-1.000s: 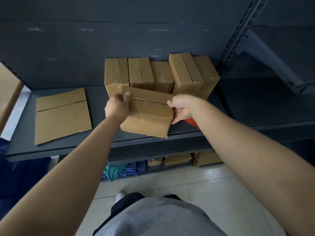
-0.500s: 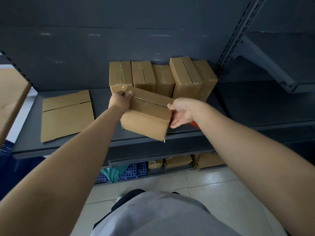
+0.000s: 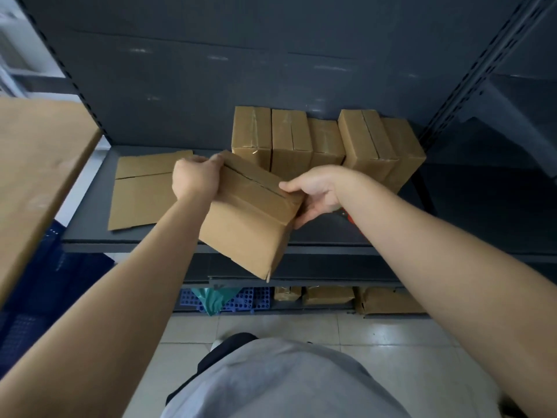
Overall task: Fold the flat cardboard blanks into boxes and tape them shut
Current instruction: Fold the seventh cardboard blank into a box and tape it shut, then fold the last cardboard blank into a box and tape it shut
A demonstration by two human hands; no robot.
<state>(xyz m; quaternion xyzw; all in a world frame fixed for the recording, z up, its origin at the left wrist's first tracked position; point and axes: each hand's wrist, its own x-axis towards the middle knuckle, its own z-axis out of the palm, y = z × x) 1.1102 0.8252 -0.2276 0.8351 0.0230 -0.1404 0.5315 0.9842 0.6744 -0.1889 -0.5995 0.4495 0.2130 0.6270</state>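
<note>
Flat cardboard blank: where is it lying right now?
In the head view, the flat blank lies on the left of the grey shelf, just left of the left hand and the box it grips.

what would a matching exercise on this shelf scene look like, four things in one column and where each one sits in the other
1 flat cardboard blank
2 row of taped boxes
3 single box
4 blue crate

a held by left hand and right hand
b upright at the back of the shelf
c flat on the shelf, left side
d below the shelf

Pairs: 1-c, 2-b, 3-a, 4-d
</note>
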